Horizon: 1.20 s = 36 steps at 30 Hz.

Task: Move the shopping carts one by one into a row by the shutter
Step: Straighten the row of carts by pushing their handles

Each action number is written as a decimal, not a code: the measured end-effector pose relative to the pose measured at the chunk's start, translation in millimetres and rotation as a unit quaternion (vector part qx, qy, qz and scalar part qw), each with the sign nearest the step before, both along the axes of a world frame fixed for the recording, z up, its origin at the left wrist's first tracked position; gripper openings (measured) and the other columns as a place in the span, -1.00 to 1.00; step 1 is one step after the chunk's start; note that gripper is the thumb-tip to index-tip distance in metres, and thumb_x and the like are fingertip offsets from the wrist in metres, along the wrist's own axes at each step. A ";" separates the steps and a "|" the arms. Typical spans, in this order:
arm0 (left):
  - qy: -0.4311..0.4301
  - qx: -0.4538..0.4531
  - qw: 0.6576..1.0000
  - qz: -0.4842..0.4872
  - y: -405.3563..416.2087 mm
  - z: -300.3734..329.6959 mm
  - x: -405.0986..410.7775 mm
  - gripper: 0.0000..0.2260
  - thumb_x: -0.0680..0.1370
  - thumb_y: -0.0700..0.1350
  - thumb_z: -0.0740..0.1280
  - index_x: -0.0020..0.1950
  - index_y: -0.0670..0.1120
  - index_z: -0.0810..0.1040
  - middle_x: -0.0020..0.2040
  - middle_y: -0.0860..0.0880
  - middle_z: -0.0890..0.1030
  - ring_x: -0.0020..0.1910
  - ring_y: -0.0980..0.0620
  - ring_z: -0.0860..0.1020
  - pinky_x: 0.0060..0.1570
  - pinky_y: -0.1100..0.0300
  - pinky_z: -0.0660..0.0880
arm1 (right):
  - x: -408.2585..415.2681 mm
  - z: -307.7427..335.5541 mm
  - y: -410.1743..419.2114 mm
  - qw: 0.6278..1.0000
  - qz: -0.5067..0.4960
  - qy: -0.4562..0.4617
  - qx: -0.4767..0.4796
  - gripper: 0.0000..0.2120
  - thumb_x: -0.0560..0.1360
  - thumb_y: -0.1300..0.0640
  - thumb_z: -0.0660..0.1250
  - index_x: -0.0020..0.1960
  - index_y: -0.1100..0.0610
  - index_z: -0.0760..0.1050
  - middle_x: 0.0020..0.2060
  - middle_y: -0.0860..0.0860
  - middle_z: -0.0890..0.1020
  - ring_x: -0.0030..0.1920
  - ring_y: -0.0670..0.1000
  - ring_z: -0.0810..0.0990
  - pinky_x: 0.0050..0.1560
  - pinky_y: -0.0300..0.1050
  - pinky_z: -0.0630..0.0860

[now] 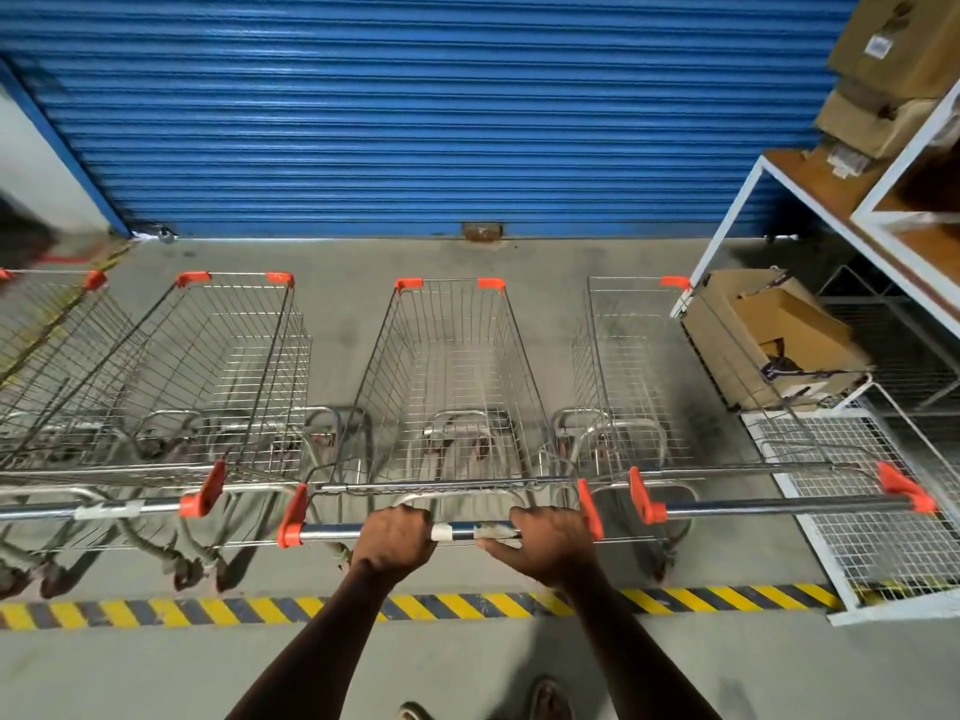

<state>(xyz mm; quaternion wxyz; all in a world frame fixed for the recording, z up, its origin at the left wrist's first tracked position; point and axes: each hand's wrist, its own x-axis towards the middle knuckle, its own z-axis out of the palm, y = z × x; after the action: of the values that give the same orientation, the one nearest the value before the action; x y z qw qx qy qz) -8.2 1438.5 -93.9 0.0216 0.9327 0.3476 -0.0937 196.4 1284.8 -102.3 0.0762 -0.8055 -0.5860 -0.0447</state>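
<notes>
Several wire shopping carts with orange corner caps stand side by side, noses toward the blue roller shutter (415, 111). My left hand (393, 540) and my right hand (545, 543) both grip the handle bar (470, 532) of the middle cart (452, 366). One cart (223, 366) stands to its left, with another (47, 356) cut off at the frame's left edge. A further cart (628, 366) stands to its right, its handle (779, 506) a little farther forward than mine.
A white shelf frame (737, 210) with cardboard boxes (893, 59) stands at the right. An open carton (769, 335) lies under it, beside a white mesh panel (872, 511). Yellow-black hazard tape (156, 613) runs across the concrete floor behind the carts. My feet (545, 701) show at the bottom.
</notes>
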 end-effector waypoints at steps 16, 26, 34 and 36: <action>-0.046 -0.027 0.998 -0.027 8.1 -0.5 -13.7 -0.57 0.47 0.25 0.20 0.02 -0.06 0.61 -0.08 -0.07 0.67 -0.10 -0.13 0.65 -0.17 0.09 0.53 | -24.0 9.7 -6.1 0.998 -0.022 -0.042 0.049 -0.44 0.47 -0.50 0.26 -0.26 0.01 0.52 -0.47 -0.04 0.57 -0.44 0.05 0.59 0.06 0.06 0.45; -0.243 -0.153 0.958 -0.021 28.8 6.7 -57.2 -0.55 0.39 0.27 0.42 0.12 0.01 0.51 0.03 0.04 0.55 0.04 -0.02 0.55 0.03 0.08 0.50 | -61.8 18.7 47.2 0.994 -0.098 0.014 0.055 -0.65 0.63 -0.16 0.14 -0.09 0.02 0.59 -0.17 0.01 0.66 -0.11 0.14 0.64 0.01 0.07 0.47; -0.264 -0.077 0.961 0.008 87.4 25.0 -148.9 -0.56 0.39 0.28 0.44 0.15 0.09 0.51 0.05 0.09 0.55 0.06 0.06 0.53 0.14 0.12 0.43 | -136.4 30.9 162.6 0.996 0.010 0.069 0.047 -0.77 0.59 -0.09 0.18 -0.09 -0.01 0.52 -0.19 0.01 0.65 -0.10 0.13 0.61 0.00 0.05 0.48; -0.280 -0.070 0.957 0.029 110.8 27.7 -175.2 -0.63 0.45 0.22 0.41 0.13 0.05 0.51 0.01 0.07 0.54 0.04 0.04 0.53 0.17 0.08 0.42 | -159.6 32.4 193.9 0.993 0.048 0.093 0.056 -0.81 0.59 -0.06 0.22 -0.10 -0.01 0.52 -0.20 0.01 0.63 -0.10 0.12 0.60 -0.03 0.04 0.49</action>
<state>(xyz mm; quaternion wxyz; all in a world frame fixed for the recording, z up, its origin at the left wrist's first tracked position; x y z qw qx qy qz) -183.4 1549.3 -66.3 0.1859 0.9074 0.3467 0.1477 36.8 1478.7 -69.9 0.1778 -0.7716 -0.6108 0.0013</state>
